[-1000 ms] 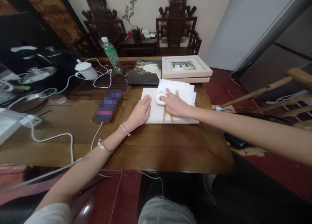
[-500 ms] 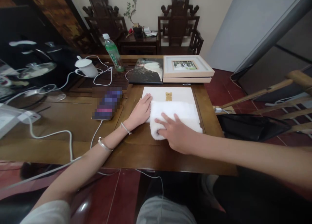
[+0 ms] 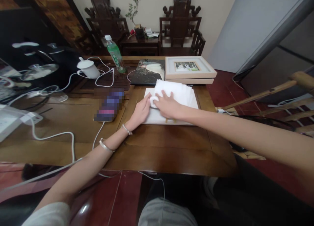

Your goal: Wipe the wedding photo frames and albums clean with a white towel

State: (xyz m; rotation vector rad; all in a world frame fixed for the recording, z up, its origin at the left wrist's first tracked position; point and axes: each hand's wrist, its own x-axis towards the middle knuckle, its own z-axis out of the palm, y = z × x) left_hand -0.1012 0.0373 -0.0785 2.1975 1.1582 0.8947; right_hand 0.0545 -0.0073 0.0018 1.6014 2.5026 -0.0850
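A folded white cloth [image 3: 170, 88] lies over the far part of a flat white board [image 3: 153, 116] on the wooden table. My right hand [image 3: 168, 104] presses on the cloth with fingers spread, its thumb by the rolled left edge. A tan figure [image 3: 170, 120] on the board shows partly below my right wrist. My left hand [image 3: 142, 109] rests on the board's left edge, fingers extended, its fingertips close beside the cloth; it holds nothing.
Behind the board are a dark picture [image 3: 147, 72] and stacked pale frames [image 3: 190, 67]. To the left are a green bottle [image 3: 116, 56], a white lidded cup [image 3: 88, 68], a blurred-out phone [image 3: 110, 105] and white cables. A wooden chair [image 3: 272, 88] stands at the right.
My right hand and the cloth have moved away from me, from the board's near part to its far part. The tan figure's far part is now covered. My left hand has shifted slightly nearer.
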